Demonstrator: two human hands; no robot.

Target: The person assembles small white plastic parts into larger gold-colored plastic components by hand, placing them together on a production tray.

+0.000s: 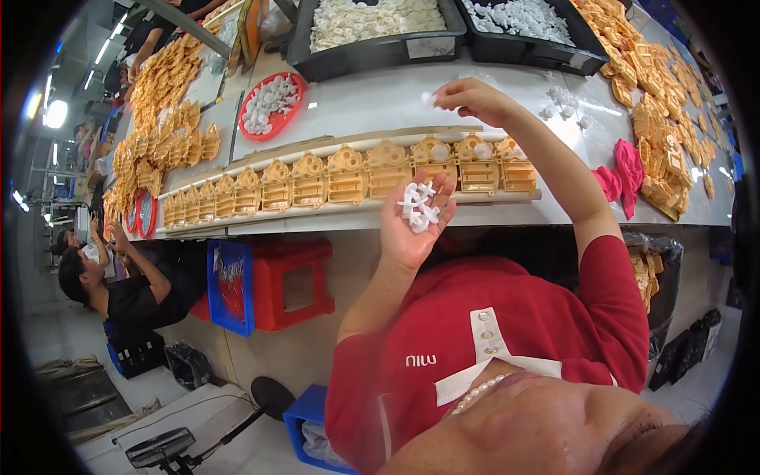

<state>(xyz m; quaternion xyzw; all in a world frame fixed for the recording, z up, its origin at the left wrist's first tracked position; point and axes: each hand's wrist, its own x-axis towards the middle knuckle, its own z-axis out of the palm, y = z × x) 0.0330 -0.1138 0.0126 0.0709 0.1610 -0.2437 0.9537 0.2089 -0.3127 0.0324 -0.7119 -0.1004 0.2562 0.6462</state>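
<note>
My left hand is turned palm up, cupping a small heap of white cross-shaped plastic pieces. It is held in front of a long row of orange plastic housings set side by side along the bench. Beyond that row, my right hand hovers over the bench with thumb and fingers pinched on a small white plastic piece, whose exact shape is blurred. Round whitish pieces sit in a few housings near the right end, such as this white disc.
Black trays of white parts stand at the back. A red basket holds more white pieces, and loose ones lie right. Orange housings pile up at both sides; a pink cloth lies right. A person works at far left beyond a red stool.
</note>
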